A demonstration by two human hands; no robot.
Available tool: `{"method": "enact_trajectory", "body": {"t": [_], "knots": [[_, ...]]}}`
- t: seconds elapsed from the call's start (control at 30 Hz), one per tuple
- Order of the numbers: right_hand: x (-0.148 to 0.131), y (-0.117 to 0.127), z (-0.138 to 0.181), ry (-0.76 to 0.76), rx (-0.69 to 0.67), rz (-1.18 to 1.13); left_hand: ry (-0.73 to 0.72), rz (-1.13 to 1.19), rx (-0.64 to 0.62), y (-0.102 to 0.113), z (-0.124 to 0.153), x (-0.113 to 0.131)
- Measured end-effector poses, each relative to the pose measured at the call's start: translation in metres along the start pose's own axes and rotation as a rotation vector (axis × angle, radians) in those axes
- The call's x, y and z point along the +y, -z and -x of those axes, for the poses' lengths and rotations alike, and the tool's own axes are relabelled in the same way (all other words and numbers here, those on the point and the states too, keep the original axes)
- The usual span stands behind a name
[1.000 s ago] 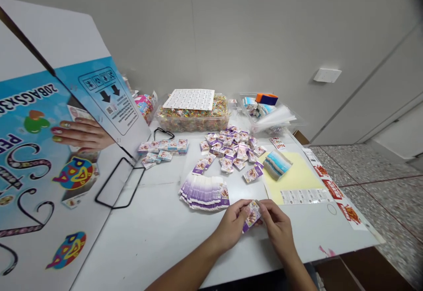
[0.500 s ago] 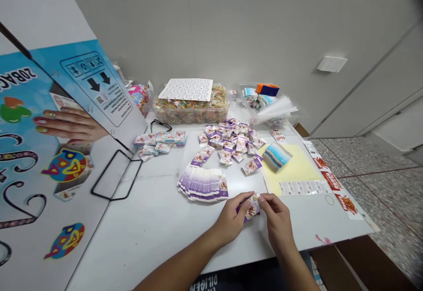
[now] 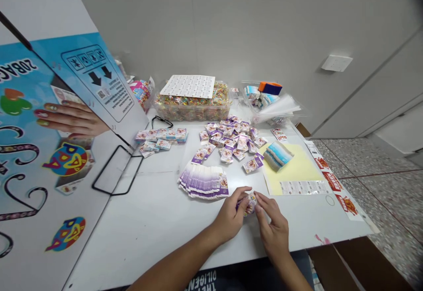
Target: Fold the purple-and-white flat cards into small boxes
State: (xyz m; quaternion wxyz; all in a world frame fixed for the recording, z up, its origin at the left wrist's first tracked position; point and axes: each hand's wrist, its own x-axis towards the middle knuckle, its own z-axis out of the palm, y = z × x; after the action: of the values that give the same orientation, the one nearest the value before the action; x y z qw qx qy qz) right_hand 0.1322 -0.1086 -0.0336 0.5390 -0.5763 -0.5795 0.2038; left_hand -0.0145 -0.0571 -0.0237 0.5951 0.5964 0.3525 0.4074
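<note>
Close to the table's front edge, my left hand (image 3: 232, 214) grips a small purple-and-white printed box (image 3: 250, 206), with its thumb across the printed face. My right hand (image 3: 273, 222) pinches the same box at its right-hand edge, thumb and forefinger closed on it. Part of the box is hidden by fingers. Just beyond my left hand lies a fanned stack of purple-and-white flat cartons (image 3: 203, 184). Farther back is a loose heap of small purple boxes (image 3: 228, 139), and one purple box (image 3: 253, 164) lies nearer on its own.
A yellow sheet (image 3: 299, 165) at right carries a blue-and-grey bundle (image 3: 278, 155) and a sticker strip (image 3: 304, 187). Clear bins (image 3: 191, 114) stand along the wall. Blue-and-white boxes (image 3: 161, 137) lie at left, beside a tall printed display board (image 3: 128, 97) and its black wire stand (image 3: 135, 174).
My right hand has shifted slightly left, its fingers now lower along the box edge. The box has turned a little in my hands. The view has moved slightly.
</note>
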Motion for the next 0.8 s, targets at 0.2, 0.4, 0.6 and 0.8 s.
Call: {"method": "enact_trajectory", "body": {"t": [0.2, 0.4, 0.6, 0.8], "knots": [[0.000, 0.002, -0.019, -0.300, -0.098, -0.154, 0.062, -0.008, 0.098, -0.007, 0.001, -0.004], [0.005, -0.009, -0.085, -0.463, -0.033, -0.544, -0.282, -0.156, 0.456, -0.004, 0.007, -0.015], [0.012, -0.023, -0.103, -0.372, -0.143, -0.513, -0.544, -0.162, 0.406, -0.002, 0.008, -0.017], [0.014, -0.040, -0.067, -0.144, -0.412, -0.244, -0.582, -0.083, 0.376, -0.002, 0.012, -0.017]]}}
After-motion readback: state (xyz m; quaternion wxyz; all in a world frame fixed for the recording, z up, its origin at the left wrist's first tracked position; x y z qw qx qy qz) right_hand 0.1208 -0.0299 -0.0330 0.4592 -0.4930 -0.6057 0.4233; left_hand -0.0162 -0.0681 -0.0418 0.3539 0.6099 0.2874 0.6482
